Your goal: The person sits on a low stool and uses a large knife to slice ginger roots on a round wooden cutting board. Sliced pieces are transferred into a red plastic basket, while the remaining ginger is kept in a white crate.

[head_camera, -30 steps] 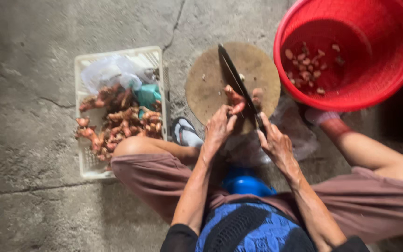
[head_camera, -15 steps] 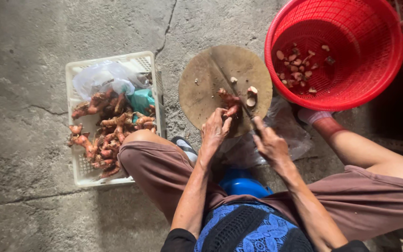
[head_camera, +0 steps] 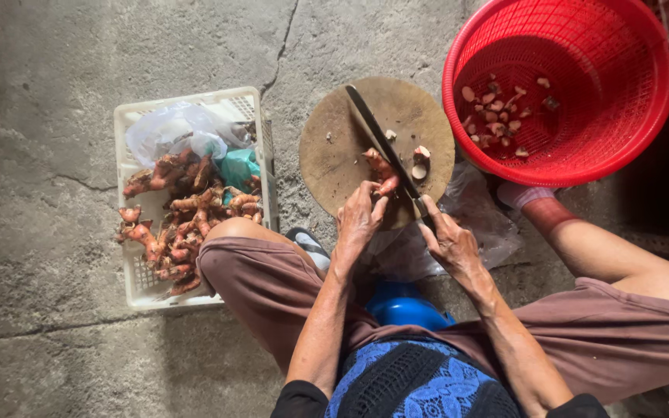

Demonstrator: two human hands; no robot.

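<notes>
Wooden board (head_camera: 350, 147): one root (head_camera: 381, 172), one knife (head_camera: 381, 147), perhaps three slices (head_camera: 420, 161).

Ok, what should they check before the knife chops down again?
1. Left hand pins the pinkish root on the round wooden board: ok.
2. Left fingertips sit close beside the blade: not ok.
3. Right hand grips the big knife by its handle: ok.
4. Cut slices lie apart from the blade: ok.
5. Red basket has room: ok.
6. Blade sharpness: cannot tell.
</notes>
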